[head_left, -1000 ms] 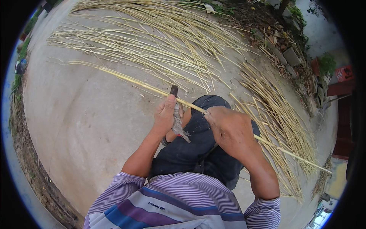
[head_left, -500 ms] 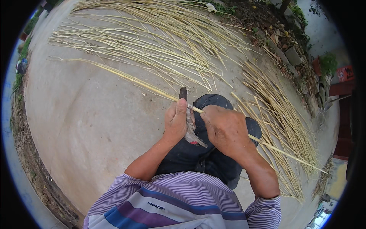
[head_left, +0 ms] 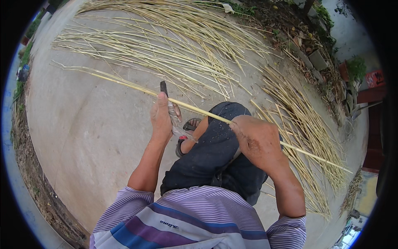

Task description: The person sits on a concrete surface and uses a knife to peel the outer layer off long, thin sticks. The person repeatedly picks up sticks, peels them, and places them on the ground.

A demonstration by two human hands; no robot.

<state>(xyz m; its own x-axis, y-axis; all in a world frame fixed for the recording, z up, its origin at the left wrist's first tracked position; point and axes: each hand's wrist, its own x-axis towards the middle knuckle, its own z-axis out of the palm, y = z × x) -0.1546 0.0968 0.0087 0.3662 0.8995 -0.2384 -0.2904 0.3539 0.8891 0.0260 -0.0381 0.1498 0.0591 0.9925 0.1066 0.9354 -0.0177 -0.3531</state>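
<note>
The bamboo strip (head_left: pixel 199 108) was long, thin and pale yellow, running from the upper left over the concrete ground (head_left: pixel 83 137), across the person's dark-trousered knee (head_left: pixel 219 124) and out past the lower right. The left hand (head_left: pixel 162 117) was closed around a knife (head_left: pixel 174 120), whose dark tip stuck up above the strip and whose grey blade pointed down toward the knee, the thumb pressed against the strip. The right hand (head_left: pixel 259 143) was curled over the strip just beside the knee, gripping it. Many similar cut strips (head_left: pixel 174 45) lay fanned out on the ground beyond and to the right. No container showed.
</note>
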